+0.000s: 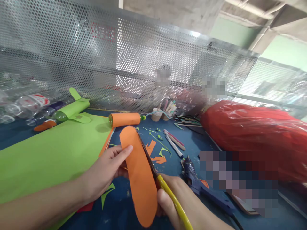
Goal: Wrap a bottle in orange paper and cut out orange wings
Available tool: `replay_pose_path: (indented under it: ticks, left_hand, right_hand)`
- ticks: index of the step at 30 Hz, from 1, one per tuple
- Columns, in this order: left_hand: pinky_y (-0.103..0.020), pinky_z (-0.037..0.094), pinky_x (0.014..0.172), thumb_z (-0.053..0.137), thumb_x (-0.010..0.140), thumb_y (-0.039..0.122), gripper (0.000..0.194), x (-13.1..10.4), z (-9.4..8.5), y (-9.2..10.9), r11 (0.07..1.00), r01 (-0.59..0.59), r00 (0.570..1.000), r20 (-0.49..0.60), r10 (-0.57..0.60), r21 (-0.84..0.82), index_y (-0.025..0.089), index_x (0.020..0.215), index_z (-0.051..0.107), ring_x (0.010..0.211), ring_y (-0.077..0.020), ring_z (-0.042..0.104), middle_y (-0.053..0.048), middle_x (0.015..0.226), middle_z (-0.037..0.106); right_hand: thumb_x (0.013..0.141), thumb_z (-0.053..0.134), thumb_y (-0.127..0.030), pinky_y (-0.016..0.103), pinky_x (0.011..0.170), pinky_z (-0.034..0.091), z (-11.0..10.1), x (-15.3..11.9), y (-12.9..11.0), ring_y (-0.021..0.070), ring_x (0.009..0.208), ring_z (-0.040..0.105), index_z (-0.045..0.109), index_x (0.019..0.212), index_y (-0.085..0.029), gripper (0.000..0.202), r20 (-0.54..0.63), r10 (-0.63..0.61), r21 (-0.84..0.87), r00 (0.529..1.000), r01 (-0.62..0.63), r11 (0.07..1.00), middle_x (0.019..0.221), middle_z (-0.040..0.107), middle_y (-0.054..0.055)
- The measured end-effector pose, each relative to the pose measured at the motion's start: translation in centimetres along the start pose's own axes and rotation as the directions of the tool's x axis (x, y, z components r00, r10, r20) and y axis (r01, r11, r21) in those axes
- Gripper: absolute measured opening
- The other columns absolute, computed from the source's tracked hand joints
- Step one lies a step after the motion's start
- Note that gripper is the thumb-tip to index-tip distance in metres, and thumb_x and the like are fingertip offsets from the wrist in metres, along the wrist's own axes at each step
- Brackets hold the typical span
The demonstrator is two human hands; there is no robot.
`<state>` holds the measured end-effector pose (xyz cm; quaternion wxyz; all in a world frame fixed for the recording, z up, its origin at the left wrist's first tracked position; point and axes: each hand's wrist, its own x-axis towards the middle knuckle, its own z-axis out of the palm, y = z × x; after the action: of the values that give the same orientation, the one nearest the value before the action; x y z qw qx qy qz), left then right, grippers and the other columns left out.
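Observation:
An orange paper strip with rounded ends (pixel 140 179) is pinched near its upper end between the thumb and fingers of my left hand (pixel 109 169). My right hand (pixel 176 198) is closed around scissors with yellow handles (pixel 174 199). The dark blades run along the strip's right edge, and whether they are parted is hard to tell. Beyond the strip lies a bottle wrapped in orange paper (pixel 126 119). Orange paper scraps (pixel 150 147) and thin green ones lie right of the blades.
Green paper sheets (pixel 55 153) cover the left side; a green-wrapped bottle (pixel 74 108) and clear bottles (pixel 31 103) lie behind. Pens (pixel 174 145), a blue glue gun (pixel 203 188) and a red plastic bag (pixel 254 137) are rightward. People show behind a perforated metal screen (pixel 96 64).

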<state>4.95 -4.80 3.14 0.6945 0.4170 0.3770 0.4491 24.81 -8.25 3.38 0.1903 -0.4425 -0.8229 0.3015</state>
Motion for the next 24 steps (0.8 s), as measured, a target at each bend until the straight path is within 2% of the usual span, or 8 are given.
replay_pose_path:
  ticks: [9, 13, 19, 24]
  left_hand:
    - [-0.025, 0.052, 0.065, 0.062, 0.086, 0.043, 0.029, -0.62, 0.19, -0.29, 0.999, 0.053, 0.995, 0.084, -0.053, 0.007, 0.016, 0.081, 0.073, 0.068, -0.0165, 0.068, -0.005, 0.077, 0.076]
    - [-0.025, 0.052, 0.064, 0.062, 0.086, 0.043, 0.029, -0.73, 0.24, -0.47, 0.998, 0.064, 0.994, 0.087, -0.063, -0.004, 0.016, 0.082, 0.072, 0.069, -0.0163, 0.068, -0.005, 0.077, 0.076]
    - [-0.024, 0.053, 0.066, 0.065, 0.084, 0.043, 0.028, -0.66, 0.28, -0.48, 0.997, 0.075, 0.995, 0.062, -0.074, -0.019, 0.017, 0.079, 0.072, 0.066, -0.015, 0.067, -0.003, 0.074, 0.075]
    - [-0.024, 0.053, 0.068, 0.062, 0.086, 0.043, 0.029, -0.65, 0.24, -0.35, 0.997, 0.067, 0.992, 0.105, -0.065, -0.025, 0.017, 0.078, 0.073, 0.068, -0.0149, 0.067, -0.003, 0.075, 0.076]
  right_hand:
    - [0.086, 0.005, -0.076, 0.028, 0.05, 0.036, -0.01, -0.35, -0.34, 0.0158, 0.051, 0.044, 0.058, 0.075, -0.018, 0.079, -0.048, -0.034, -0.081, 0.998, 0.03, 0.996, 0.061, 0.053, 0.005]
    - [0.089, 0.005, -0.073, 0.029, 0.051, 0.038, 0.11, -0.7, -0.76, 0.0165, 0.051, 0.046, 0.06, 0.076, -0.018, 0.079, -0.139, -0.012, -0.099, 0.99, -0.002, 0.995, 0.061, 0.054, 0.005]
    - [0.087, 0.012, -0.075, 0.029, 0.053, 0.04, -0.16, -0.24, -0.27, 0.0174, 0.055, 0.049, 0.057, 0.076, -0.019, 0.073, -0.04, -0.07, -0.032, 0.997, 0.069, 0.997, 0.06, 0.052, 0.004]
    - [0.089, 0.014, -0.073, 0.028, 0.053, 0.04, -0.08, -0.2, -0.01, 0.0163, 0.055, 0.047, 0.053, 0.074, -0.02, 0.068, -0.042, -0.059, -0.017, 0.997, 0.058, 0.998, 0.059, 0.049, 0.002]
